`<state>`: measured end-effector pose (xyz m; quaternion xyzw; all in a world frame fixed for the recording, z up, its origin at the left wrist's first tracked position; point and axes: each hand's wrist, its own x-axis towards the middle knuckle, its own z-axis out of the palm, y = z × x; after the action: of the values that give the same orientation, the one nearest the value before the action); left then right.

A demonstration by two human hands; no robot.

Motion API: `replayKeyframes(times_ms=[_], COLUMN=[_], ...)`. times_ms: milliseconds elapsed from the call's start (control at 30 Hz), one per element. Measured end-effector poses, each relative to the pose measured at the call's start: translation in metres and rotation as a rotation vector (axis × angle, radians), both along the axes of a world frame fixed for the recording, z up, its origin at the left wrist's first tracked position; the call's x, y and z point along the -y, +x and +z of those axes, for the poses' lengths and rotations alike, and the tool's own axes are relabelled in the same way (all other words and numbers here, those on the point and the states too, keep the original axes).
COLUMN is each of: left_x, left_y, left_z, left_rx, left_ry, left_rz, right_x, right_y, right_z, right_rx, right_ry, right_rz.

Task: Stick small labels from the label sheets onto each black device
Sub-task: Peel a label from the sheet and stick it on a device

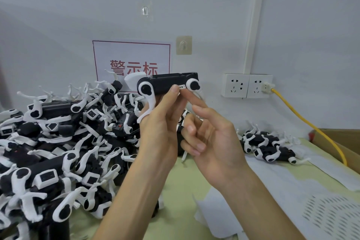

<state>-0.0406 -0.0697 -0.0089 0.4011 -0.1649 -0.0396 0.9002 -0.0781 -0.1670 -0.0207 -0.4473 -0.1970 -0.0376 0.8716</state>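
My left hand holds up a black device with white round joints and white curved legs, in front of the wall. A small white label sits on the device's side near its right end. My right hand reaches up from the right; its index fingertip presses at the label, the other fingers loosely curled. A large heap of the same black-and-white devices fills the left of the table. A few more devices lie at the right. Used label sheets lie at the lower right.
A green table surface lies under my arms. On the wall are a red-framed sign, two hooks and a double socket with a yellow cable running down to a cardboard box at the right edge.
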Motion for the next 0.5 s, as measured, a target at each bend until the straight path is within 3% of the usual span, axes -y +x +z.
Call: replayKeyframes(times_ms=[500], left_x=[0.0051], left_y=[0.0001], left_z=[-0.0057], left_rx=[-0.046], left_ry=[-0.044], left_rz=[0.142], right_x=[-0.0042], right_y=[-0.0008], right_z=[-0.0024], right_rx=[-0.018], right_ry=[-0.015], right_rz=[0.002])
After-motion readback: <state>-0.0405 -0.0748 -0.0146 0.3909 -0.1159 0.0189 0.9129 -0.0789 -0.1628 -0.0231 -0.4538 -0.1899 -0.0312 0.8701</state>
